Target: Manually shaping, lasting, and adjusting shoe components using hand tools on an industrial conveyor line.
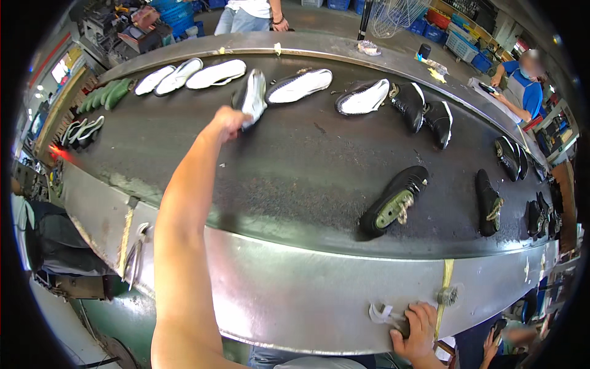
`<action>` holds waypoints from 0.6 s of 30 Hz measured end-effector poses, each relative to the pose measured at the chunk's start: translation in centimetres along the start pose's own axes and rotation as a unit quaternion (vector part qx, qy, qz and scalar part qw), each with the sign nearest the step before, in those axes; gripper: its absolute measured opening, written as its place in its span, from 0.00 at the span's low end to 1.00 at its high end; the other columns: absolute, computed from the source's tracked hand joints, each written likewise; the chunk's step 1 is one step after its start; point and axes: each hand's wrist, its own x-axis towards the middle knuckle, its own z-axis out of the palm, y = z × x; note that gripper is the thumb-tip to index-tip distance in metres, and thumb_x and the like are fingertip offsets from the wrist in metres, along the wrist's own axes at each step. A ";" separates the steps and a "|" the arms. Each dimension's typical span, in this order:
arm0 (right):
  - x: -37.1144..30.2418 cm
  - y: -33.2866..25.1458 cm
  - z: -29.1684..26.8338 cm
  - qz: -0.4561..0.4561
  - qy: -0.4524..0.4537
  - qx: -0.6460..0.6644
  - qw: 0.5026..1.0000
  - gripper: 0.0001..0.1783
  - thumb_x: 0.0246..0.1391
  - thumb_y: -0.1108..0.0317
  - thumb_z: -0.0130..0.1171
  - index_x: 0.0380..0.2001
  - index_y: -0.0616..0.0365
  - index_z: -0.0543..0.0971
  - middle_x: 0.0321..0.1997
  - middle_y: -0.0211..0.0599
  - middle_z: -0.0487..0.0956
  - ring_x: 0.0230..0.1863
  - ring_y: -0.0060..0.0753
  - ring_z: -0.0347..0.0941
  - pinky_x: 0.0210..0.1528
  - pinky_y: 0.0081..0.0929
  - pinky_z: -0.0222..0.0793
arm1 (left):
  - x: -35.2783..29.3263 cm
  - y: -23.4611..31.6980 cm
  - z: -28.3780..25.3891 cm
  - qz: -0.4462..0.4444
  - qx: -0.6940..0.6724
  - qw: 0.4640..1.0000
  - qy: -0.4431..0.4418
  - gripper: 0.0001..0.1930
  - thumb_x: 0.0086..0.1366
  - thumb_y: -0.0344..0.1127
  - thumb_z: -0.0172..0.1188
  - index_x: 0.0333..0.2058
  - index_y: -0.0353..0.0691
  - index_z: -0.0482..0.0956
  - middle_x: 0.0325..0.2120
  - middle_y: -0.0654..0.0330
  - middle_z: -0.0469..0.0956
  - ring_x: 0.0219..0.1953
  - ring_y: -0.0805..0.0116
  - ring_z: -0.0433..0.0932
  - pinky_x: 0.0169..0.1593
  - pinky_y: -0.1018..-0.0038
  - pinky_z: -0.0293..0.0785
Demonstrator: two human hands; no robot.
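Note:
My left arm stretches far across the dark belt, and my left hand is closed on the near end of a shoe upper with a white sole side and black edge. The shoe stands tilted among others in the far row. Close by on its right lies another white-bottomed black shoe. At the near metal ledge, my right hand is closed around the dark handle of a tool with a curved metal head. The rest of that handle is hidden by my fingers.
White shoe pieces and green shoe lasts lie at the far left. Black shoes are on the right. Pincers and a tape roll lie on the ledge. People stand beyond the belt.

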 end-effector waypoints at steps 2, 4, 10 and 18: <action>-0.9 0.4 0.9 -0.016 0.039 0.007 0.999 0.28 0.44 0.53 0.66 0.42 0.65 0.76 0.50 0.50 0.74 0.55 0.59 0.67 0.58 0.56 0.60 | -5.2 -2.2 -2.5 0.014 -0.031 0.991 -0.130 0.12 0.55 0.38 0.70 0.30 0.35 0.81 0.23 0.60 0.78 0.18 0.70 0.71 0.18 0.72 0.61; -0.9 0.0 1.1 -0.021 0.051 0.006 0.998 0.28 0.44 0.53 0.67 0.41 0.65 0.75 0.50 0.50 0.74 0.54 0.59 0.67 0.57 0.56 0.60 | -10.1 -5.5 -3.9 0.013 -0.133 0.981 -0.144 0.13 0.57 0.40 0.68 0.34 0.36 0.82 0.24 0.59 0.79 0.19 0.70 0.73 0.18 0.74 0.60; -2.3 -0.3 1.7 -0.034 0.104 -0.010 0.994 0.25 0.49 0.60 0.65 0.45 0.65 0.72 0.52 0.50 0.72 0.56 0.57 0.67 0.58 0.53 0.60 | -31.7 -14.1 -2.5 0.240 -0.220 0.945 -0.044 0.34 0.60 0.40 0.69 0.59 0.28 0.66 0.50 0.52 0.78 0.51 0.64 0.77 0.57 0.66 0.73; -8.7 -5.2 1.9 0.005 0.142 0.369 0.919 0.20 0.71 0.57 0.43 0.50 0.66 0.70 0.46 0.48 0.77 0.40 0.38 0.75 0.43 0.34 0.72 | -55.4 -21.8 3.5 0.292 -0.199 0.929 -0.108 0.48 0.55 0.37 0.75 0.67 0.31 0.54 0.55 0.48 0.75 0.57 0.58 0.76 0.60 0.66 0.71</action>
